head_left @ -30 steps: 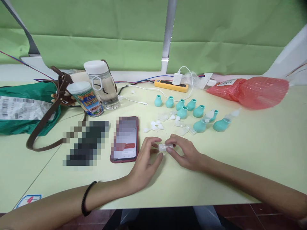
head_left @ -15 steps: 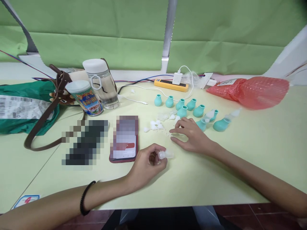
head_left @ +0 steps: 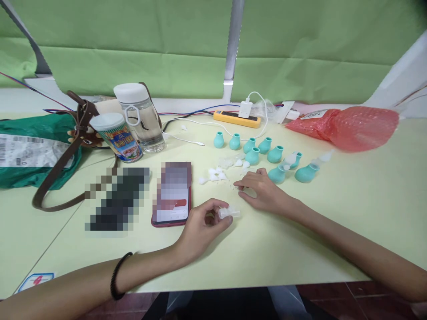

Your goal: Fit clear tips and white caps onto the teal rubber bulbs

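My left hand (head_left: 202,226) pinches a small clear plastic tube (head_left: 229,212) just above the pale green table (head_left: 333,213). My right hand (head_left: 258,189) lies further back, its fingers curled down over small clear parts (head_left: 247,192) on the table; what sits under the fingertips is partly hidden. A scatter of small white caps (head_left: 215,174) lies just beyond it. Several teal rubber bulbs (head_left: 253,155) stand behind, two of them fitted with clear tips (head_left: 307,171).
A red-cased phone (head_left: 173,195) and a blurred dark item (head_left: 116,198) lie left of my hands. Further left stand a printed cup (head_left: 116,135), a water bottle (head_left: 140,118), a brown strap (head_left: 63,164) and a green bag (head_left: 30,149). A yellow power strip (head_left: 236,118) and red bubble wrap (head_left: 350,126) lie behind.
My hands came apart: the right hand let go of the clear tube and reached back to the small parts, while the left hand kept the tube and drew slightly nearer.
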`<state>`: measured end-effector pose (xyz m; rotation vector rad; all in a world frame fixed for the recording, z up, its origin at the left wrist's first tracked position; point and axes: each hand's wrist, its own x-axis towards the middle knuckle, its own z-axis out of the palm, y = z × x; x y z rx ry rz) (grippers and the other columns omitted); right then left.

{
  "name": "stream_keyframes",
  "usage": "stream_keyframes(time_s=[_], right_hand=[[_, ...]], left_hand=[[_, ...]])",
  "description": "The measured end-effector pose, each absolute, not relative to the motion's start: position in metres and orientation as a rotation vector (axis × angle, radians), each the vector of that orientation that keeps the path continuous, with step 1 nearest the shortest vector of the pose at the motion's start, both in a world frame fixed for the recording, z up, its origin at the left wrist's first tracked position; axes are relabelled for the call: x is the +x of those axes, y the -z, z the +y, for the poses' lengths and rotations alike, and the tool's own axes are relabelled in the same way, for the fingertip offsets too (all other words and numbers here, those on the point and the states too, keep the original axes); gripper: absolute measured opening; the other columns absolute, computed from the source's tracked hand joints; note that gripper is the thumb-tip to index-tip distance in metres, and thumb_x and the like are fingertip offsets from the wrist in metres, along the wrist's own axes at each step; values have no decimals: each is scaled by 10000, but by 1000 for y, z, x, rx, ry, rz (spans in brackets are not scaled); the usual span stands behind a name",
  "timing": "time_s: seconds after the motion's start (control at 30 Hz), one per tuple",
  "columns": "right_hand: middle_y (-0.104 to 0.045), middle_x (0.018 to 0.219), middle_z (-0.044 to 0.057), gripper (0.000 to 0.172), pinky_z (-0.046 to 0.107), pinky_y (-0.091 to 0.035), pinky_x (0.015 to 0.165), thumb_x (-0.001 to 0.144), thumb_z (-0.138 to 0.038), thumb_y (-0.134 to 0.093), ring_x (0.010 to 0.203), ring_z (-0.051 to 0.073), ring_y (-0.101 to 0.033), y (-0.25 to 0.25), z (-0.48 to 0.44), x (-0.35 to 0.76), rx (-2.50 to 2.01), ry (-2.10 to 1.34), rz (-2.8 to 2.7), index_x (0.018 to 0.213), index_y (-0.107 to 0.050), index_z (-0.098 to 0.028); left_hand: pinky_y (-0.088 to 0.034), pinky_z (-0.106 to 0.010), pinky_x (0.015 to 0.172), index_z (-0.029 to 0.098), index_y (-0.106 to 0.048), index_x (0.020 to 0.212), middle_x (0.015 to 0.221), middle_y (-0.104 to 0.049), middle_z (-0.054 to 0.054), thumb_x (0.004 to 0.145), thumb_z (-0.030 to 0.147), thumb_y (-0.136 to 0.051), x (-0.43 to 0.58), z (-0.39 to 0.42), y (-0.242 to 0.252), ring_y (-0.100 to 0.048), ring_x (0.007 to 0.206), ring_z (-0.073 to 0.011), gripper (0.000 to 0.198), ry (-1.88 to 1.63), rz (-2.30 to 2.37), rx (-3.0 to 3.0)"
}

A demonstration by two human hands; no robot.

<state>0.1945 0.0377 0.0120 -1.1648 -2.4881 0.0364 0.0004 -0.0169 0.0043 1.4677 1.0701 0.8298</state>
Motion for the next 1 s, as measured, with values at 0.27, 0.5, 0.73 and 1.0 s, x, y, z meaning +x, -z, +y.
stream_keyframes(time_s=[0.27,0.5,0.73,1.0], right_hand=[[-646,678,5,90,314,-422,694,683,-152,-586,610,112,-575,-28,20,186,-793,-473,-2159,763,-610,-187],[-658,713,29,117,255,-494,581,667,-156,-619,636,123,-601,-29,13,182,-750,-800,-2121,779,-648,-173],[-678,690,22,152,253,-534,554,650,-101,-628,625,141,-633,-18,10,178,-637,-493,-2026,771,-650,-190],[-673,797,22,257,264,-543,630,694,-102,-582,746,144,-616,-13,10,185,-437,157,-2319,939,-572,-179]], left_hand=[[-361,-213,566,174,-529,876,695,-493,10,718,257,-552,0,-18,-3,-443,611,-99,180,-818,1067,1500],[-373,-217,557,157,-537,883,714,-517,-5,726,260,-546,1,-17,-4,-455,610,-101,189,-816,1055,1534],[-396,-230,587,148,-539,900,764,-554,-28,734,263,-543,1,-18,-6,-493,662,-118,202,-849,1053,1508],[-398,-224,584,153,-535,913,748,-555,-19,746,283,-537,1,-17,-6,-490,647,-111,212,-872,1067,1523]])
